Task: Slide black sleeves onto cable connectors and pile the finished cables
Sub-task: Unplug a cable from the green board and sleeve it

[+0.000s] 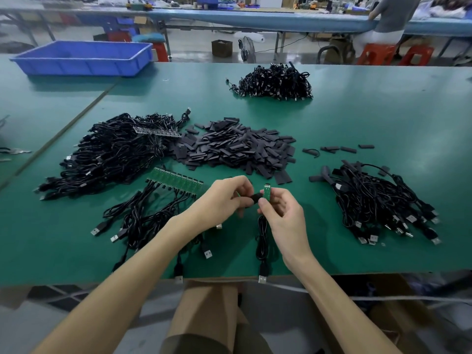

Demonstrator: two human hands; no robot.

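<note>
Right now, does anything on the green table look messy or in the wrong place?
Only small things. A few stray sleeves lie apart, to the right of the big sleeve heap. One USB plug reaches the near edge of the table and seems to poke over it. Nothing looks broken.

This is looking like a factory assembly floor, where heaps of black cables [109, 154] and cut black sleeves [235, 149] are lying on a long green-matted workbench [383, 111], a blue plastic bin [84, 57] is sitting at its far corner, and another worker [390, 16] is sitting by red stools [375, 53] at the next bench [255, 20].
</note>
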